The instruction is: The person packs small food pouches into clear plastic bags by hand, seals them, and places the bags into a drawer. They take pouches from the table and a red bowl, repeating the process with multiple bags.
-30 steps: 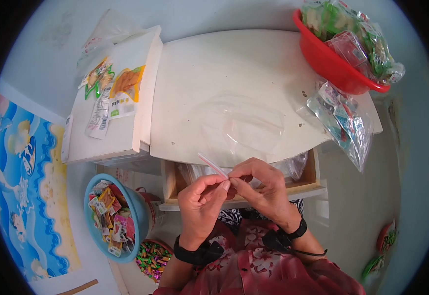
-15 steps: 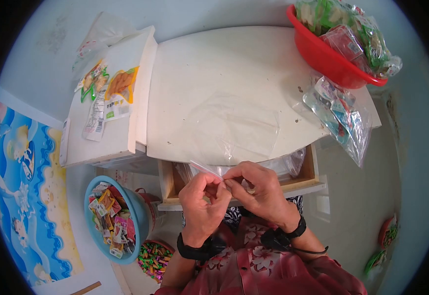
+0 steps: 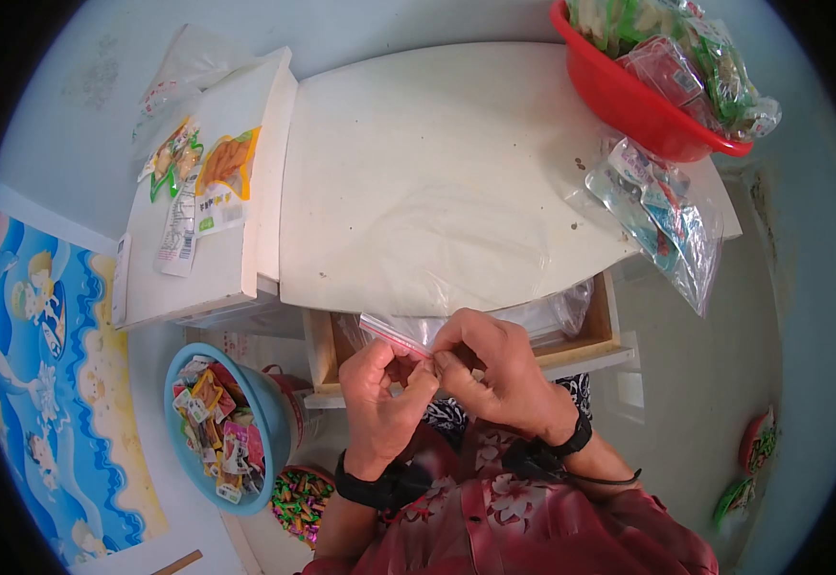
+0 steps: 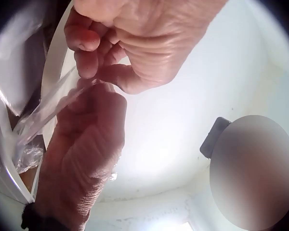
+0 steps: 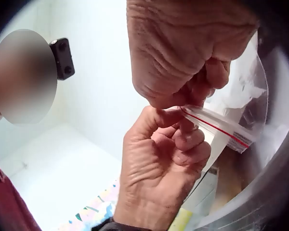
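A clear bag with a red-striped zip edge (image 3: 394,335) is pinched between both hands above the open drawer. The left hand (image 3: 384,402) grips the edge between thumb and fingers; the right hand (image 3: 499,374) pinches it close beside, fingertips touching the left's. In the right wrist view the red-lined strip (image 5: 221,129) runs out from the meeting fingertips, with the left hand (image 5: 159,168) below and the right hand (image 5: 188,53) above. The clear film of the bag (image 3: 456,249) spreads over the white tabletop (image 3: 418,125).
The open drawer (image 3: 609,321) holds clear bags. Snack packets (image 3: 226,172) lie on the white side surface. A red basin (image 3: 619,105) of packages stands back right, with a clear bag of packets (image 3: 662,216) at the table's edge. A blue tub (image 3: 274,412) stands lower left.
Both hands have shifted slightly left in the head view, still pinching the bag's edge. More of the red-striped strip shows beyond the left fingers. The view itself has moved slightly.
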